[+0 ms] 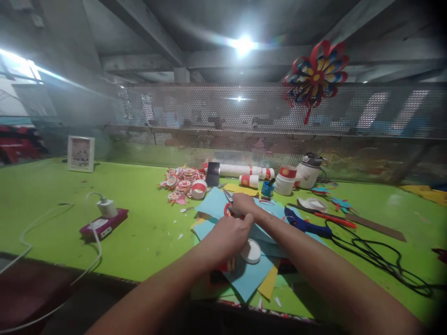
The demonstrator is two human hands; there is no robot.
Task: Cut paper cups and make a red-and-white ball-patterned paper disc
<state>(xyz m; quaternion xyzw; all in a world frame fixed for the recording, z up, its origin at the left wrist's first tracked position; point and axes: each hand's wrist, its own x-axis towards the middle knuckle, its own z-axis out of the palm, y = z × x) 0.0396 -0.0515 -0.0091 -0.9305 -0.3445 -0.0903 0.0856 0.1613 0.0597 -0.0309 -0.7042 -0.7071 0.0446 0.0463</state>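
My right hand (244, 204) is closed at the red handle of a pair of scissors (227, 196), whose metal blades point away over the blue paper. Just in front of it, my left hand (228, 236) is closed with the thumb up against the right hand; whatever its fingers hold is hidden. Under both hands lie overlapping sheets of light blue paper (246, 279), with yellow paper (269, 281) showing beneath. A round white disc (250, 251) rests on the blue paper beside my left wrist. Something red and white (228, 265) shows partly below the left forearm.
Behind are a heap of red-and-white cut pieces (183, 181), paper cups (286, 179), a phone (213, 174), a blue pot (267, 188) and a bottle (309, 171). A blue glue gun (305, 223) with black cable lies right; a purple power strip (104, 223) sits left.
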